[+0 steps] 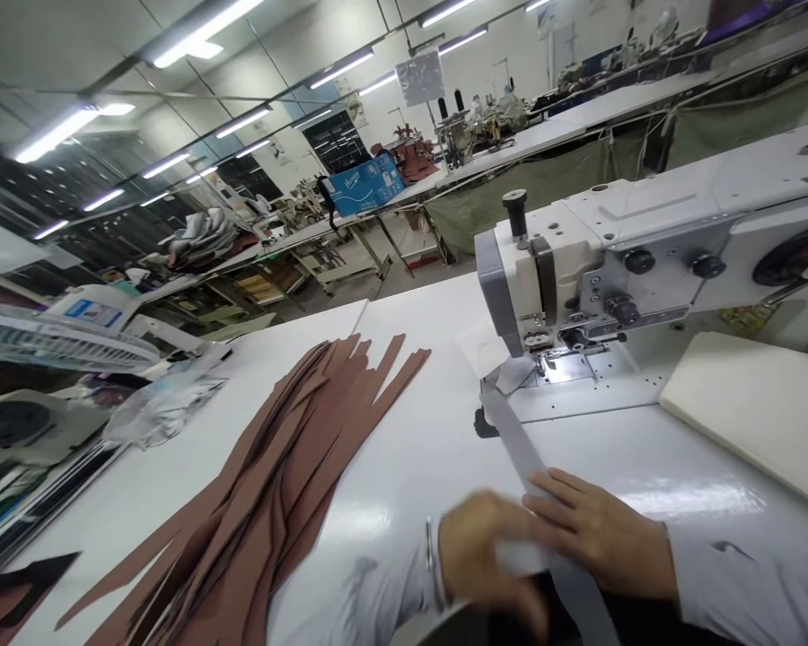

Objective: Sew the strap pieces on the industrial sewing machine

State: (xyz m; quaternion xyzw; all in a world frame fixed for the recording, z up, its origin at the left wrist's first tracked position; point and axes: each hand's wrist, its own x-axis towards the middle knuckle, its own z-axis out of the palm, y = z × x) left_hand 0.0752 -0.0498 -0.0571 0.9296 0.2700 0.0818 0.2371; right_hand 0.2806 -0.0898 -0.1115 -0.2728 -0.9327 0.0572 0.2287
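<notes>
A long grey fabric strip [515,440] runs from beside the sewing machine's needle area [545,359] down towards me and past the table's near edge. My right hand [599,534] lies over this strip with its fingers stretched out and slightly apart; its thumb is hidden. Close by on the left, my left hand [495,556] is smeared by motion. Its thumb points down and its fingers reach towards the right hand. Whether it grips the strip cannot be made out. Left of both hands lies a pile of brown strips [289,467] with dark edges.
The white sewing machine [646,242] stands at the right, its needle area lit. A stack of cream sheets [760,404] lies below its arm. A fan [60,336] and a clear plastic bag [165,408] are at the left. Further worktables with a blue box [364,187] stand behind.
</notes>
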